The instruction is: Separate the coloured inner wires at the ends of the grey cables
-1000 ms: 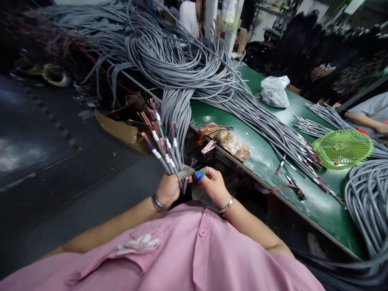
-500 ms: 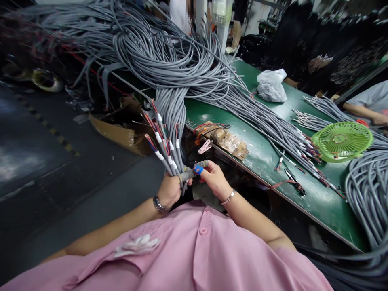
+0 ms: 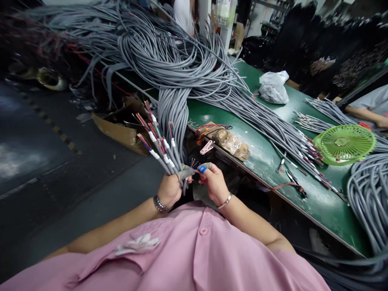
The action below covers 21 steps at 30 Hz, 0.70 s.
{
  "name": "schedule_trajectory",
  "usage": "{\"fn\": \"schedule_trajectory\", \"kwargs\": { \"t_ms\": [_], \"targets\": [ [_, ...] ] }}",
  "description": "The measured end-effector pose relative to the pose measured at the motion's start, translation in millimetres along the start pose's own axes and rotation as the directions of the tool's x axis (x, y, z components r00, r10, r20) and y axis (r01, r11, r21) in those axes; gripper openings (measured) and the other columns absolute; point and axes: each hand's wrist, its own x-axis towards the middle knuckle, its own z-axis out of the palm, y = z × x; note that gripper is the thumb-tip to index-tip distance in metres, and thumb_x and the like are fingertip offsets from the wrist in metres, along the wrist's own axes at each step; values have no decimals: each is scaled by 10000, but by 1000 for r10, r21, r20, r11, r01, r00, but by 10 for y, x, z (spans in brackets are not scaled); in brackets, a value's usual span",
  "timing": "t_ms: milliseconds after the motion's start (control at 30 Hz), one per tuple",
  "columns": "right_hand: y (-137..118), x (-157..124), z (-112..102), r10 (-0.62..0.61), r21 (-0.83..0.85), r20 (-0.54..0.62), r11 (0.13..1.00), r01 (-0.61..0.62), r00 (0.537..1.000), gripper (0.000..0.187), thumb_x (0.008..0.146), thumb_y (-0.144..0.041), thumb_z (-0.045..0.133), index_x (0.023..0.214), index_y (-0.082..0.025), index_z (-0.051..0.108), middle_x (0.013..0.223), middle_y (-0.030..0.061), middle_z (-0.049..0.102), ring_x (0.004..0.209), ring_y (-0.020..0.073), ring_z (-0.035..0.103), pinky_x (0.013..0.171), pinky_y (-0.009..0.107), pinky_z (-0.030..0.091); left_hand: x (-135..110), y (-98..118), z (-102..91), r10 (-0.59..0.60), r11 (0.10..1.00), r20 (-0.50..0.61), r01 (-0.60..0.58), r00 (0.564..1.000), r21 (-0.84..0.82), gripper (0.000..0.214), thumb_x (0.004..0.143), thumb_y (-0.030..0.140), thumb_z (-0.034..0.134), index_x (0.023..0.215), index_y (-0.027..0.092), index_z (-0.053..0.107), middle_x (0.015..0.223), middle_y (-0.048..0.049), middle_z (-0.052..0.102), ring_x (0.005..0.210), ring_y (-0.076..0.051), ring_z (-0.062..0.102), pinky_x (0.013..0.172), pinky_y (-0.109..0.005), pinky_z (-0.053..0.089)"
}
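Note:
My left hand (image 3: 170, 188) is closed around a bunch of grey cables (image 3: 166, 159), whose white-banded ends fan upward with coloured wires showing. Grey wrapping covers the fingers that reach across the bunch. Thin coloured wires (image 3: 194, 165) stick out between my two hands, from a cable end at the left fingertips. My right hand (image 3: 214, 182) pinches some of these wires, with blue tape on the thumb and a grey covering on the index finger. The cables run back from the bunch to the large grey cable pile (image 3: 176, 60) on the table.
On the green table (image 3: 263, 145) lie a taped block (image 3: 233, 143) with a pink clip (image 3: 207, 147), cutters (image 3: 296, 184), a green fan (image 3: 344, 143) and a plastic bag (image 3: 273, 87). A cardboard box (image 3: 118, 133) stands left below. Another person's arm (image 3: 366, 115) rests at the right.
My right hand has drawn slightly away from my left, and the thin coloured wires between them now show more, spread apart. The left hand still grips the cable bunch.

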Motion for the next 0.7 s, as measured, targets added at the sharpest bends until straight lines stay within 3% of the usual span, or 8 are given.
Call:
{"fn": "schedule_trajectory", "kwargs": {
  "t_ms": [100, 167, 367, 533, 700],
  "targets": [
    [-40, 33, -50, 33, 118, -23, 993, -30, 999, 150, 694, -242, 658, 665, -185, 523, 535, -79, 458, 459, 52, 371, 452, 178, 380, -1, 29, 3, -24, 1000, 3, 24, 1000, 7, 196, 667, 214, 696, 521, 146, 585, 484, 12, 535, 471, -92, 481, 493, -221, 381],
    [-63, 51, -96, 72, 149, 26, 986, -75, 997, 157, 705, -257, 667, 683, -181, 532, 586, -65, 500, 467, 48, 389, 456, 178, 395, -5, 29, -5, -34, 999, 2, 34, 999, 21, 195, 662, 217, 697, 520, 145, 584, 484, 10, 538, 469, -92, 482, 492, -221, 380],
    [-90, 174, -211, 138, 134, 104, 979, -151, 985, 370, 763, -510, 661, 882, -160, 648, 741, 0, 612, 551, 73, 523, 521, 213, 476, -3, 30, -47, -52, 998, 37, 51, 998, 25, 190, 643, 232, 699, 529, 142, 577, 478, 3, 533, 452, -95, 482, 464, -217, 376],
    [-199, 401, -250, 114, 75, 112, 990, -122, 987, 486, 799, -619, 575, 899, -150, 655, 796, 35, 657, 574, 77, 548, 532, 213, 472, 91, 190, -57, -221, 973, 165, 229, 961, -29, 138, 606, 215, 705, 585, 128, 599, 450, 0, 523, 404, -89, 462, 415, -205, 355],
    [-284, 531, -163, 48, 32, 231, 998, -57, 972, 455, 763, -590, 639, 908, -160, 655, 774, 13, 642, 556, 71, 514, 532, 214, 460, 225, 367, -13, -358, 911, 272, 399, 893, -110, 150, 575, 212, 715, 565, 126, 593, 415, -2, 503, 385, -97, 465, 420, -220, 393]
  ]
}}
